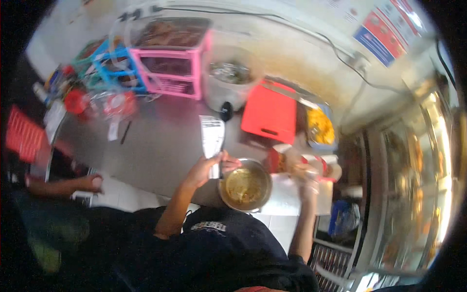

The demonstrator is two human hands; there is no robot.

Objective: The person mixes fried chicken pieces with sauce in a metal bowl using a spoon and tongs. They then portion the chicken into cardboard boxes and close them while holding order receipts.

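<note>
My left hand (204, 169) grips a white printed paper slip (212, 140) together with a black-handled utensil, whose dark end (226, 111) rises above the slip. Just right of it stands a round metal pot (246, 185) with yellowish residue inside, at the counter's near edge. My right hand (306, 175), which seems to wear a clear plastic glove, is over red and white food boxes (279, 160) to the right of the pot. Blur hides whether its fingers hold anything. Beneath that hand lies a pale sheet or board (286, 197).
Along the wall are a pink plastic rack (168, 69), a blue rack (120, 69), a large container (233, 80), a red cutting board (271, 111) and a tray of yellow food (321, 126). A lit glass display cabinet (412, 182) stands right. Another person's arm (69, 185) reaches in at left.
</note>
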